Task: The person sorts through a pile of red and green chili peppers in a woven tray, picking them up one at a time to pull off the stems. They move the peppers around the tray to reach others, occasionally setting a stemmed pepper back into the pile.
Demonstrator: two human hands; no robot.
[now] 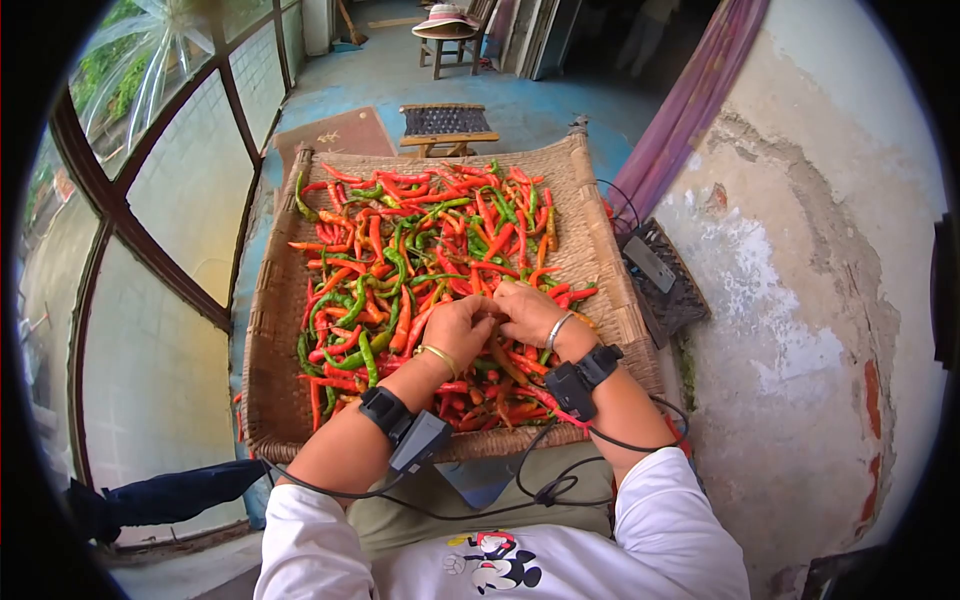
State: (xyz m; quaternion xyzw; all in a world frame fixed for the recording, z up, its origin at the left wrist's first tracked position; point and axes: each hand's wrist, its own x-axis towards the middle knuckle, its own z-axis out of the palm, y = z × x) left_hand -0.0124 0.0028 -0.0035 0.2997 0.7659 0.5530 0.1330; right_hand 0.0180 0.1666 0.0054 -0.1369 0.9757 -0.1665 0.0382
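Note:
A large woven basket tray (275,330) lies in front of me, spread with red, orange and green chili peppers (400,240). Over its near half my left hand (460,328) and my right hand (532,312) come together, fingertips pinched and meeting. A brownish-red chili pepper (505,362) shows just below the meeting fingers, seemingly in the left hand's grasp. My own fingers hide what the right hand pinches. Both hands hover close above the heap, with peppers all around them.
A low stool with a woven seat (445,122) stands beyond the tray. A phone-like device (650,265) rests on a dark woven seat (682,290) at the right. Cables (548,492) hang from the wrist devices across my lap. Windows line the left side, a wall (780,330) the right.

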